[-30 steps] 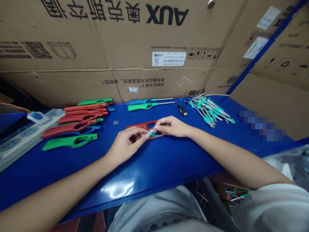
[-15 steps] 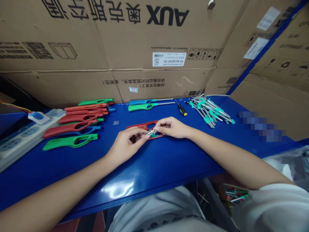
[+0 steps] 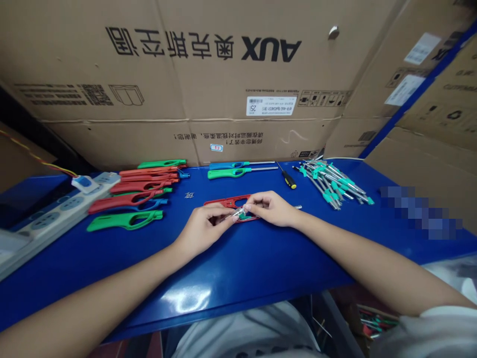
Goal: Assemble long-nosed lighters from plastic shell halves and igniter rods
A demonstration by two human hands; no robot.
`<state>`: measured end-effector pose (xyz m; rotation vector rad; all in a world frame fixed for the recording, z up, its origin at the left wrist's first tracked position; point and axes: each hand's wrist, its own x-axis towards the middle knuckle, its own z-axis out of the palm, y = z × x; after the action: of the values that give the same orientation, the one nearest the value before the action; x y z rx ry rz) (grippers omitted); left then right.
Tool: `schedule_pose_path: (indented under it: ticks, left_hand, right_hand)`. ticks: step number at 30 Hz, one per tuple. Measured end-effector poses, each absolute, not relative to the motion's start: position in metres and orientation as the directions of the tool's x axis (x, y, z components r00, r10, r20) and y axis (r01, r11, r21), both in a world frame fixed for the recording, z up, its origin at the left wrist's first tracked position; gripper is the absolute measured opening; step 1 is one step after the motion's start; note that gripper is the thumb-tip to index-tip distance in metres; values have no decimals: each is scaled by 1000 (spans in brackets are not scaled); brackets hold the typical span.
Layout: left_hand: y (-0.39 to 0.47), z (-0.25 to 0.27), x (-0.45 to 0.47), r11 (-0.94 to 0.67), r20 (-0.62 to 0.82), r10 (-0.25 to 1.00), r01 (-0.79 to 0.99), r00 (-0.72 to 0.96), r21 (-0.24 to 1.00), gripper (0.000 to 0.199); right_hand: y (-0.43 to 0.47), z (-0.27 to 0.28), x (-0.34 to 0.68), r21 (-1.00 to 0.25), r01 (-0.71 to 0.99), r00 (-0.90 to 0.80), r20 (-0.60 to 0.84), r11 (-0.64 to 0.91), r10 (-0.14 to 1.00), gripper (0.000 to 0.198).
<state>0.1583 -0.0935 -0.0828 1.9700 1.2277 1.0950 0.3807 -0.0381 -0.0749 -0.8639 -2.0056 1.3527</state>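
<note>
Over the middle of the blue table, my left hand [image 3: 204, 223] is closed on a small clear, silvery lighter part [image 3: 237, 213], gripped between thumb and fingers. The fingertips of my right hand [image 3: 271, 208] pinch at the right end of that same part; its exact shape is partly hidden by the fingers. Just behind and under both hands lies a red lighter casing [image 3: 219, 203], its trigger opening visible. A green piece shows by the casing near the fingertips. Beyond my right wrist pokes out the tip of a metal tube [image 3: 297, 207].
Red, green and blue lighter bodies [image 3: 126, 221] lie in a row at left beside a white power strip [image 3: 63, 209]. Two lighters with metal tubes [image 3: 238, 172] and a screwdriver [image 3: 288, 180] lie behind. Right of them is a pile of metal tubes [image 3: 333, 184]. Cardboard [image 3: 208, 107] walls the back.
The view has shifted, so the whole scene sits slightly lower and further right. Both hands keep their grip on the small part, with little movement relative to the red casing.
</note>
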Motion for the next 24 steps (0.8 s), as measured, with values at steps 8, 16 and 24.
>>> schedule_pose_path:
  ticks: [8, 16, 24]
  left_hand:
    - [-93, -85, 158, -403, 318, 912, 422, 260, 812, 23]
    - [-96, -88, 160, -414, 319, 906, 429, 278, 803, 21]
    - [-96, -83, 161, -335, 271, 940, 397, 209, 855, 24]
  right_hand:
    - [-41, -76, 378, -943, 220, -600, 72, 251, 796, 40]
    - [-49, -78, 375, -935, 268, -559, 46, 233, 828, 41]
    - [-45, -67, 374, -968, 224, -555, -29, 117, 831, 49]
